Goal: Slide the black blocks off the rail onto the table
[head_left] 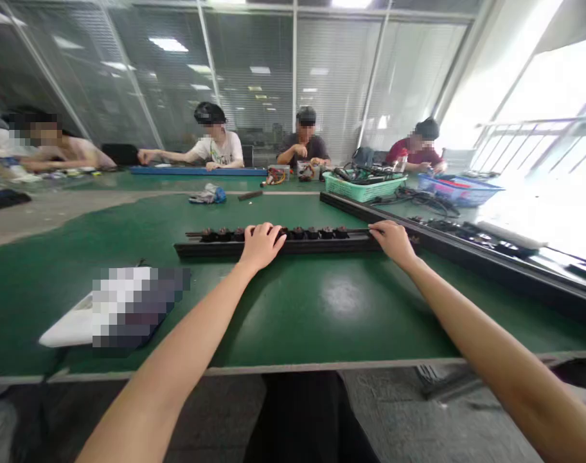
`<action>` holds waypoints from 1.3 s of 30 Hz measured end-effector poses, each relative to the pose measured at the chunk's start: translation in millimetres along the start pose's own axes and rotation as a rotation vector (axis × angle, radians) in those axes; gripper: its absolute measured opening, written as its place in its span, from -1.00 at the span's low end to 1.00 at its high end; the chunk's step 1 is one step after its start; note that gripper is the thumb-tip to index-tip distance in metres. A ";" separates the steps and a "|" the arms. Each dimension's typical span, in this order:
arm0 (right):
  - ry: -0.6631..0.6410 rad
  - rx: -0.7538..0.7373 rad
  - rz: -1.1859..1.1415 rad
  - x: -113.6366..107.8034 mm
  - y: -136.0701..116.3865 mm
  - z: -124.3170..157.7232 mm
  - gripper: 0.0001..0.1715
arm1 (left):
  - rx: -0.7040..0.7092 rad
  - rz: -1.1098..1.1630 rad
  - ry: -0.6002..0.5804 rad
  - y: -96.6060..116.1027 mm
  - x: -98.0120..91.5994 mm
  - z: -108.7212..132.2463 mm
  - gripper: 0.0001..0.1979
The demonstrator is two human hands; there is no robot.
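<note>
A long black rail [206, 248] lies across the green table [322, 308] in front of me, with a row of several small dark round parts [317, 232] along its top. My left hand [261, 243] rests on the middle of the rail, fingers curled over its far side. My right hand [393, 240] grips the rail's right end, fingers closed over it.
A white flat object [76, 326] lies at the near left. A second long black rail [466, 252] runs along the right. A green basket [363, 186] and a blue tray [459, 190] stand farther back. Several people sit working at the far side.
</note>
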State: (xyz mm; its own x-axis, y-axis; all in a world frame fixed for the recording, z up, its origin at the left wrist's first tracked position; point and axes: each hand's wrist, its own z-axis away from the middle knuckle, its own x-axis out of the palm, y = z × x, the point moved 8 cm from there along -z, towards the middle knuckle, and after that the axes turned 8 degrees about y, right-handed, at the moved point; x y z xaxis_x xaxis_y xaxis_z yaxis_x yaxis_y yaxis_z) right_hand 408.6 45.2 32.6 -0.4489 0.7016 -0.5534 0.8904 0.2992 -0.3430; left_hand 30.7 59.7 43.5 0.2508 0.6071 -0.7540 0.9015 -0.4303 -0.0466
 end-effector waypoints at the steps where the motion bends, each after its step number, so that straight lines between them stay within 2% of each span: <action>1: 0.000 0.006 0.003 -0.1 0.7 0.0 -0.73 | -0.003 0.001 0.000 -0.2 -0.1 0.1 -0.55; 39: 0.012 0.009 0.020 -5.8 5.7 -0.5 -0.70 | 0.000 0.027 0.005 0.8 -1.9 -0.7 -0.56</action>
State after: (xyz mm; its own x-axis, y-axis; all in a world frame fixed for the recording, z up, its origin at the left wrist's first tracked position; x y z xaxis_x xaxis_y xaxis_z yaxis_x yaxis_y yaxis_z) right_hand 416.2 43.2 34.2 -0.4297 0.7154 -0.5510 0.8987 0.2792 -0.3383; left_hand 31.2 58.6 45.3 0.2767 0.5983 -0.7520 0.8945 -0.4464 -0.0260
